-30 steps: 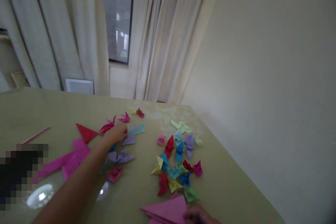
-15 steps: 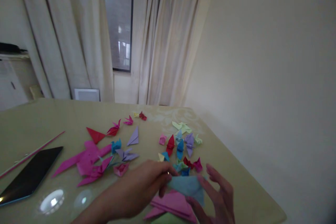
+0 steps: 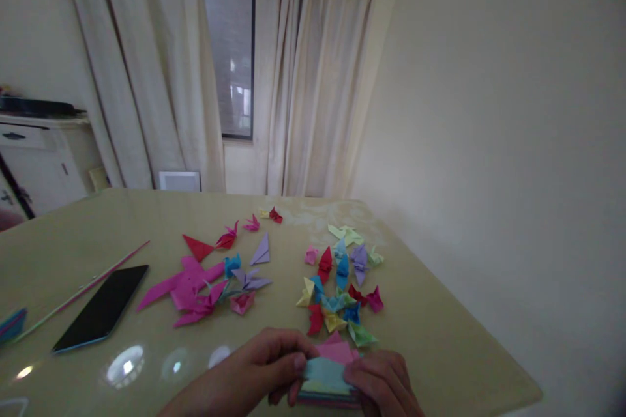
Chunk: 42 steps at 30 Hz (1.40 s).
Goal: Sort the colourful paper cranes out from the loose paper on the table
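Light-blue paper (image 3: 327, 370) held at both ends

Left hand (image 3: 267, 365) pinches its left edge, thumb uppermost; right hand (image 3: 384, 381) folds over its right end — both grips narrow. It sits atop several coloured layers (image 3: 327, 395) at the near side of a glossy beige table (image 3: 430, 339). Just beyond lies pink paper (image 3: 336, 350). Farther on, a black tablet (image 3: 102, 309) rests left, folded-paper figures (image 3: 342, 270) cluster right. Past the far edge — cream curtains (image 3: 313, 78) beside a dark-framed window (image 3: 236, 58).
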Each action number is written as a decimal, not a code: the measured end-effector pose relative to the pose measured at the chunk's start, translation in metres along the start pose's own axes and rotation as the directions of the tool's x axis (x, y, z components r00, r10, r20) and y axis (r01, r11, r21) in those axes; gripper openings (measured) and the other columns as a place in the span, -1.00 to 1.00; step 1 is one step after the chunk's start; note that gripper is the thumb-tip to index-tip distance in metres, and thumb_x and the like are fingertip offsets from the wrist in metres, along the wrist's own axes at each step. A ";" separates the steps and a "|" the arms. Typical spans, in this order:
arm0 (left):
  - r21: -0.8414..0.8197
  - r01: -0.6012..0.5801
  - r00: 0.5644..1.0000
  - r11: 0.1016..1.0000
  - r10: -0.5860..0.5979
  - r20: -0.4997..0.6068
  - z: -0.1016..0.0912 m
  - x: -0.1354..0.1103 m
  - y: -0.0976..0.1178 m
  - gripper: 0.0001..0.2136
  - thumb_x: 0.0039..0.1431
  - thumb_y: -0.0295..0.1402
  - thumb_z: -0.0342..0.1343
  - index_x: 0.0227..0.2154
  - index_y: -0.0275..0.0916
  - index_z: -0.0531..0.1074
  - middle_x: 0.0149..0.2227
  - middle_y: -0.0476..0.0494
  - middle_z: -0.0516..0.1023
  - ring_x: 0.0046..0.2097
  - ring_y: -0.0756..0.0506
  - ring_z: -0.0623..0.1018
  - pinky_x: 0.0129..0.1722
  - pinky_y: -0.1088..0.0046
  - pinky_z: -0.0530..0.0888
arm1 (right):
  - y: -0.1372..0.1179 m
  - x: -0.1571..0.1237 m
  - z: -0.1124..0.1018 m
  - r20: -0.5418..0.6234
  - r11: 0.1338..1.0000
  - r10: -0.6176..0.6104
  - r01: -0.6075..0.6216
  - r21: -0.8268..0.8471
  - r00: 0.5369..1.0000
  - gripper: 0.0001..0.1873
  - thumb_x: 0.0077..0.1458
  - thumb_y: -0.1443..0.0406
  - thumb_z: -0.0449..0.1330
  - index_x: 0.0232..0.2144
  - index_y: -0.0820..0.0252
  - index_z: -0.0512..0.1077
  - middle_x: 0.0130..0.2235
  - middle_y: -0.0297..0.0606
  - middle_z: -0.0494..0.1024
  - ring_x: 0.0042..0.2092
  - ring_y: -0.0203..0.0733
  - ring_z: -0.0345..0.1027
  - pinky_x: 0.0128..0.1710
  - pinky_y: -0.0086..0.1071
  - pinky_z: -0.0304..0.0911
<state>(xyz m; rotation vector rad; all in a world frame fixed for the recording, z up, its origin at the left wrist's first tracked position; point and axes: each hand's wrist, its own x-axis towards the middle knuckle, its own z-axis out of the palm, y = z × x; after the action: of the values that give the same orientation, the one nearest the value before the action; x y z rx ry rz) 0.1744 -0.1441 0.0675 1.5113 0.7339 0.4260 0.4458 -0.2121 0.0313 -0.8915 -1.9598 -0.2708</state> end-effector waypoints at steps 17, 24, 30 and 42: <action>0.866 0.419 0.871 0.273 0.148 -0.468 -0.119 0.056 -0.026 -0.77 0.37 -0.42 -0.01 -0.18 -0.22 0.59 -0.08 -0.30 0.64 0.01 -0.29 0.62 -0.01 0.20 0.45 | 0.025 -0.009 0.024 0.066 0.954 0.235 -0.217 -0.207 0.970 -0.82 0.35 0.15 0.24 -0.08 -0.05 0.59 -0.15 -0.22 0.64 -0.15 -0.06 0.59 -0.13 -0.30 0.53; 0.788 0.111 0.761 0.606 0.458 -0.460 -0.112 0.051 -0.008 -0.76 0.37 -0.27 0.04 -0.16 -0.17 0.60 -0.16 -0.18 0.67 -0.16 -0.18 0.61 -0.08 0.33 0.49 | 0.007 0.031 0.037 0.023 0.956 0.291 -0.290 -0.046 0.956 -0.81 0.38 0.23 0.20 -0.02 -0.02 0.58 -0.05 -0.19 0.60 -0.01 -0.04 0.54 0.02 -0.23 0.50; 0.642 -0.231 0.726 0.731 0.569 -0.386 -0.085 0.055 0.031 -0.74 0.30 -0.12 0.13 -0.27 -0.17 0.62 -0.33 -0.09 0.67 -0.31 -0.09 0.56 -0.27 0.42 0.47 | 0.021 0.115 0.060 0.140 0.921 0.335 -0.356 0.161 0.932 -0.70 0.33 0.28 0.26 0.09 0.08 0.53 0.00 -0.13 0.63 -0.01 -0.06 0.53 0.07 -0.21 0.43; 0.769 0.246 0.812 0.590 0.309 -0.496 -0.156 0.114 0.023 -0.68 0.36 -0.34 0.04 0.12 -0.25 0.45 0.13 -0.32 0.61 0.12 -0.24 0.61 0.13 0.19 0.50 | 0.079 0.214 0.074 0.350 0.948 0.285 -0.316 0.033 0.892 -0.90 0.23 0.41 0.24 -0.27 0.16 0.55 -0.40 -0.39 0.56 -0.38 -0.28 0.40 -0.33 -0.44 0.17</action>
<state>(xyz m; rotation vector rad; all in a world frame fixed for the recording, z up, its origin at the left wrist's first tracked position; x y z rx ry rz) 0.1568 0.0489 0.0846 2.3061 1.5631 0.6553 0.3863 -0.0156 0.1550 -1.2306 -2.0883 0.1645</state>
